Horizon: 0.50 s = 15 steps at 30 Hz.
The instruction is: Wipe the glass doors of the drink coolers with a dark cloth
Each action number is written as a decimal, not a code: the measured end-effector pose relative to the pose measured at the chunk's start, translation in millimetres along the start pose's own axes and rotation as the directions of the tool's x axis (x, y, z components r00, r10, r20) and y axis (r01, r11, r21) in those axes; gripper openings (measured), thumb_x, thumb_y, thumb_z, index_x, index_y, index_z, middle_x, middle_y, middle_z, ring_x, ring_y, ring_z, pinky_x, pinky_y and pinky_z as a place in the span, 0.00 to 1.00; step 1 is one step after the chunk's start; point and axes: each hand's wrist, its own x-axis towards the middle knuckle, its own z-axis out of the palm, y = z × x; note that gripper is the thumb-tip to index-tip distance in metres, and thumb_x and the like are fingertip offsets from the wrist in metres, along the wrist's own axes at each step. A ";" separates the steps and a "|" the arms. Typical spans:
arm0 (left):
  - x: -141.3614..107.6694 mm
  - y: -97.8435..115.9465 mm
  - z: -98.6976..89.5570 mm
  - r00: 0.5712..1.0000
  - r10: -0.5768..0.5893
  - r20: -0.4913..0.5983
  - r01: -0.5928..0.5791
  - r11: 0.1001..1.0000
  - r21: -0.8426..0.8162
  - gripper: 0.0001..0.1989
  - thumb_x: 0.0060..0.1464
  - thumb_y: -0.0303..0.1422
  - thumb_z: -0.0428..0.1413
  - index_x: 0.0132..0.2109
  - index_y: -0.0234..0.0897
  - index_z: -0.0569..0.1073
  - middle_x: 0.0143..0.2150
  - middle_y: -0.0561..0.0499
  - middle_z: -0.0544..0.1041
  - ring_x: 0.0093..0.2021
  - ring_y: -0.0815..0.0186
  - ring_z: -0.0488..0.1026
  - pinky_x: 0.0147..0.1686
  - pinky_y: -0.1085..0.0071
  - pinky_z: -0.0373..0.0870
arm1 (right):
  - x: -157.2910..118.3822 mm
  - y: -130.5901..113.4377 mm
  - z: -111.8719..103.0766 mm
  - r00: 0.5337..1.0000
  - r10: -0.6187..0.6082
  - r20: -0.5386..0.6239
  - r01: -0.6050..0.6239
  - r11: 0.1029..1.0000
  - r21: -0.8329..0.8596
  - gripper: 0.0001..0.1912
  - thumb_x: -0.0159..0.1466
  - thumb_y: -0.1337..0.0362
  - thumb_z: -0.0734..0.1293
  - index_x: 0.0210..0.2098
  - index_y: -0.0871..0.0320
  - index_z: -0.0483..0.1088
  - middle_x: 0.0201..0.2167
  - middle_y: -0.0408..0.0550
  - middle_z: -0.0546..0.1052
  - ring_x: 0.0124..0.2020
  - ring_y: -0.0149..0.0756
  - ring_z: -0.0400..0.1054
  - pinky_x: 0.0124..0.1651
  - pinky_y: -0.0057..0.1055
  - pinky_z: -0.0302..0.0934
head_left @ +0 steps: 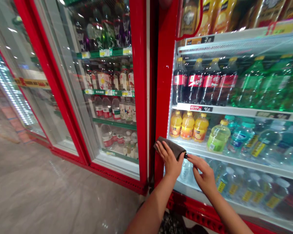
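Observation:
My left hand [169, 159] lies over a folded dark grey cloth [175, 149], fingers along its top and thumb at its lower edge. The cloth is in front of the red door frame [162, 107] and the glass of a drinks fridge; whether it presses on them is hard to tell. My right hand [203, 174] is just right of it, fingers bent, its index fingertip at a small black piece [185, 156] by the cloth's end. What that piece is, I cannot make out. Behind both hands, bottles of orange juice [187, 125] stand on a white shelf.
Cola bottles [195, 81], green soda bottles [254, 83] and water bottles [254, 188] fill the right fridge. A second glass-fronted fridge [112, 97] with red frames stands to the left, across a dark gap. Grey floor [51, 195] spreads at lower left.

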 end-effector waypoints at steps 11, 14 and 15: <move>-11.9 -23.7 8.1 0.989 0.146 0.005 -0.145 0.980 0.136 0.52 0.54 0.24 0.58 0.76 0.41 0.37 0.77 0.35 0.24 0.76 0.36 0.32 0.66 0.34 0.56 | -61.4 38.4 -29.6 0.982 -0.109 0.157 0.149 0.952 -0.266 0.25 0.65 0.73 0.59 0.56 0.48 0.73 0.59 0.49 0.77 0.62 0.48 0.70 0.55 0.52 0.72; -6.1 -13.5 14.7 0.972 0.232 0.042 -0.236 0.963 0.133 0.44 0.56 0.37 0.63 0.74 0.40 0.52 0.78 0.36 0.32 0.76 0.34 0.34 0.66 0.31 0.53 | -58.9 40.8 -26.1 0.966 -0.121 0.229 0.209 0.887 -0.412 0.32 0.65 0.75 0.58 0.67 0.50 0.63 0.67 0.51 0.68 0.70 0.52 0.58 0.62 0.58 0.66; -6.4 -15.8 15.9 0.963 0.266 0.042 -0.269 0.953 0.136 0.42 0.55 0.40 0.63 0.72 0.42 0.57 0.78 0.36 0.36 0.76 0.34 0.36 0.66 0.30 0.51 | -58.9 41.9 -24.3 0.962 -0.114 0.250 0.222 0.859 -0.462 0.35 0.65 0.77 0.57 0.71 0.52 0.57 0.69 0.53 0.66 0.72 0.52 0.55 0.63 0.59 0.64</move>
